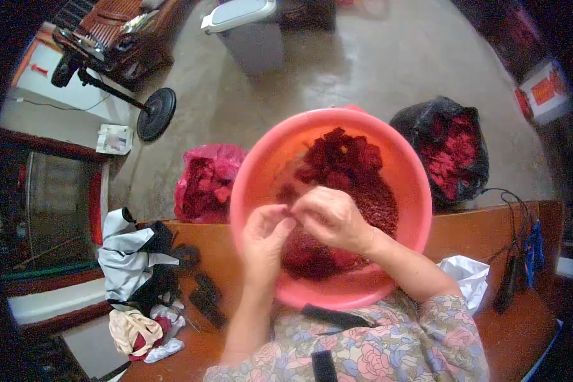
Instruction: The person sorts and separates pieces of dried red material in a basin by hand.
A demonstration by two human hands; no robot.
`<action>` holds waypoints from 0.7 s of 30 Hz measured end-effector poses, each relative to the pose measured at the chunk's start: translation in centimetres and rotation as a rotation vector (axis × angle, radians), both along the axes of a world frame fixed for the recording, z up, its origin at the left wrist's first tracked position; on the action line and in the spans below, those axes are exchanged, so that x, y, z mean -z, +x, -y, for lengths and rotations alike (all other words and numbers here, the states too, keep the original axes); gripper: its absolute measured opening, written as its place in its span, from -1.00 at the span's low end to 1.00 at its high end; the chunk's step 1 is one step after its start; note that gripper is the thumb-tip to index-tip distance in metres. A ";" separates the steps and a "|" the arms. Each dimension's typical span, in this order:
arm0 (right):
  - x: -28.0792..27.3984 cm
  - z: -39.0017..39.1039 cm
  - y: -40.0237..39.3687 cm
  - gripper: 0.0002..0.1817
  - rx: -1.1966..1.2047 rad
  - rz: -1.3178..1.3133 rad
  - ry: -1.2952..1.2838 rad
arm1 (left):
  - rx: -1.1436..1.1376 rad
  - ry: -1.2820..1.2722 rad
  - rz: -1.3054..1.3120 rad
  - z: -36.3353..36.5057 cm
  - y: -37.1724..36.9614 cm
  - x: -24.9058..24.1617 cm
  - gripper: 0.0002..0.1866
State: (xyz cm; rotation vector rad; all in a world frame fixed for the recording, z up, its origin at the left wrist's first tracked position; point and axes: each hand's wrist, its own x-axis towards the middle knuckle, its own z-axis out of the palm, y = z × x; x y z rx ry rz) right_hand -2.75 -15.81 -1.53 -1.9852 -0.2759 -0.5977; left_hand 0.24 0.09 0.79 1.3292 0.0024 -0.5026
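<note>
A large pink basin [331, 299] rests at my lap, with dark red clumped pieces [347, 156] at its far side and small dark red grains [375, 204] to the right. Over the left part of the basin, my left hand [267, 232] has its thumb and fingers pinched together. My right hand [331, 216] meets it fingertip to fingertip, its fingers also closed. Whatever lies between the fingertips is too small and blurred to name.
A pink bag [207, 181] of red pieces stands left of the basin, a black bag [452, 153] of them right. Beyond are a grey bin [251, 44] and a round black stand base [156, 114]. Cloths [137, 331] lie at lower left, a white bag [468, 280] at right.
</note>
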 end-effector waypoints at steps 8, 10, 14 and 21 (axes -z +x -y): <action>-0.9 -0.1 -0.2 -0.81 0.006 0.072 0.010 | -0.066 0.200 0.378 -0.1 -1.3 0.1 -0.83; -1.1 -0.1 -0.3 -0.79 0.004 0.088 0.016 | -0.046 0.211 0.492 -0.2 -1.3 0.2 -0.81; -1.1 -0.1 -0.5 -0.78 0.028 0.117 -0.002 | -0.006 0.129 0.627 0.1 -0.9 0.3 -0.78; -1.2 -0.2 -0.6 -0.78 0.014 0.110 0.020 | -0.013 0.241 0.753 0.1 -1.2 0.2 -0.78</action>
